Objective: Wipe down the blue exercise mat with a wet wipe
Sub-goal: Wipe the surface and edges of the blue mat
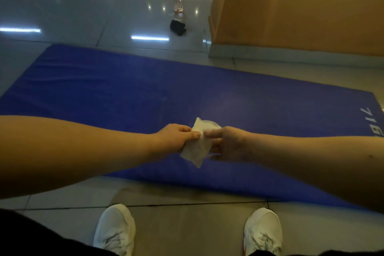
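— Tiled floor (187,224) lay under our mat (104,93); what stood beyond it?
— A bottle (178,6) holding clear liquid. Our left hand (176,137) and right hand (228,143) each pinched the wipe (196,149) above the mat.

The mat (124,93) is blue, the wipe (196,147) white, the shoes (115,228) white, the wall (297,6) orange.

Head-worn view, looking down — forward over mat (124,93), wide-angle
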The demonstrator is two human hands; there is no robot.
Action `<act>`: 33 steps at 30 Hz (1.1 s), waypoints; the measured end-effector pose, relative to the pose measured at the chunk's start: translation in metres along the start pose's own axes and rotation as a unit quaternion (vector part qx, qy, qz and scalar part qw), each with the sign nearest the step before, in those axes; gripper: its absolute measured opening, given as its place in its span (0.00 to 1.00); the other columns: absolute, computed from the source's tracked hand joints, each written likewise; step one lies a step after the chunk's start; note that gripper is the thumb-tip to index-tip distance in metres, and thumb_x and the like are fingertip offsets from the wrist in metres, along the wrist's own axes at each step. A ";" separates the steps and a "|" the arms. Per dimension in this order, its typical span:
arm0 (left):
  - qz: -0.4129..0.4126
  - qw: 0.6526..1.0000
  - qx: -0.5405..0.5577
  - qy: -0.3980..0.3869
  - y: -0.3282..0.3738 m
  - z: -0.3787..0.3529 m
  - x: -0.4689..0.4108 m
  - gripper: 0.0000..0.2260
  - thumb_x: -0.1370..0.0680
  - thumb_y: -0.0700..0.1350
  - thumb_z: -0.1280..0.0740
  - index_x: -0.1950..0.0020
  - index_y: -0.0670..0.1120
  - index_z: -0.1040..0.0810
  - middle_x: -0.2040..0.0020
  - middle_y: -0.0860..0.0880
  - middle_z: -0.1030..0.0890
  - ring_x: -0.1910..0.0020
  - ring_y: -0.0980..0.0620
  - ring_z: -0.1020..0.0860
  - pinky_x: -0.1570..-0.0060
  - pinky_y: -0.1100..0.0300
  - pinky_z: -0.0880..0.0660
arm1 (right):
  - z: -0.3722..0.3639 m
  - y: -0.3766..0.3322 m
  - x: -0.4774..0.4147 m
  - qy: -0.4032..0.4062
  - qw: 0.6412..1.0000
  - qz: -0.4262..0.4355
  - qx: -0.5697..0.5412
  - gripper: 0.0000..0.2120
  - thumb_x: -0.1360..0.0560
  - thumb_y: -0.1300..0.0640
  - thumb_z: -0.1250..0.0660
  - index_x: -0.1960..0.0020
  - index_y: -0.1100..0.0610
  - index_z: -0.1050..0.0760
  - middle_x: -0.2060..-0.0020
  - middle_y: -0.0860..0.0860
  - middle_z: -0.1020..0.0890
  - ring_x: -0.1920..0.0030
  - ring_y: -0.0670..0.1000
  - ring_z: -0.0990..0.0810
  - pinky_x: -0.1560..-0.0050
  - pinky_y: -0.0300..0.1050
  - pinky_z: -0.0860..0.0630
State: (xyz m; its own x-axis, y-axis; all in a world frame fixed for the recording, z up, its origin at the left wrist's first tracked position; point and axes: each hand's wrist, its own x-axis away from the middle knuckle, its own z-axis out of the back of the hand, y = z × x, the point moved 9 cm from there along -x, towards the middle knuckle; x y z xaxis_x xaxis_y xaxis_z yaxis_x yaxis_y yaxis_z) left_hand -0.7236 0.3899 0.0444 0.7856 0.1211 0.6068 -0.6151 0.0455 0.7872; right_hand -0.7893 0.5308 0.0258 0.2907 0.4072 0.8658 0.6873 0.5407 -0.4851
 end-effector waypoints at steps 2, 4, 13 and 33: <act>0.000 1.000 -0.017 0.009 -0.003 0.002 -0.001 0.12 0.20 0.53 0.31 0.42 0.47 0.19 0.45 0.48 0.17 0.45 0.49 0.19 0.42 0.51 0.21 | 0.005 0.002 -0.001 0.028 0.999 0.014 -0.011 0.23 0.25 0.56 0.27 0.33 0.59 0.29 0.46 0.56 0.14 0.42 0.56 0.17 0.32 0.56 0.27; 0.001 1.000 0.004 0.010 -0.005 0.002 -0.001 0.11 0.21 0.51 0.30 0.43 0.47 0.19 0.46 0.48 0.17 0.45 0.49 0.18 0.40 0.50 0.21 | 0.010 0.003 -0.003 0.055 0.998 0.020 -0.024 0.24 0.27 0.56 0.24 0.34 0.60 0.26 0.48 0.56 0.14 0.44 0.55 0.16 0.38 0.53 0.23; -0.040 0.999 0.005 0.001 0.000 0.007 0.005 0.10 0.24 0.46 0.27 0.43 0.50 0.21 0.46 0.51 0.17 0.46 0.54 0.18 0.50 0.60 0.19 | -0.007 0.003 0.002 0.032 0.999 0.010 -0.029 0.24 0.27 0.59 0.25 0.34 0.59 0.27 0.44 0.58 0.16 0.43 0.58 0.17 0.39 0.56 0.21; -0.106 0.883 -0.458 0.021 0.005 0.022 0.041 0.09 0.20 0.57 0.34 0.51 0.52 0.23 0.57 0.53 0.20 0.59 0.54 0.21 0.57 0.56 0.20 | -0.053 -0.012 0.023 0.101 0.909 0.210 0.346 0.07 0.23 0.54 0.27 0.49 0.55 0.23 0.53 0.52 0.18 0.54 0.50 0.16 0.61 0.42 0.17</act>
State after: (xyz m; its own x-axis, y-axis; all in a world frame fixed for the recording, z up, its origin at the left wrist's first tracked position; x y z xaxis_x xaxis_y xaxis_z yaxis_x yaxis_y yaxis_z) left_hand -0.6935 0.3732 0.0756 0.8984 0.0494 0.4364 -0.2665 0.8512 0.4522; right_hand -0.7552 0.4945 0.0575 0.5955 0.5779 0.5580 -0.0743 0.7313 -0.6780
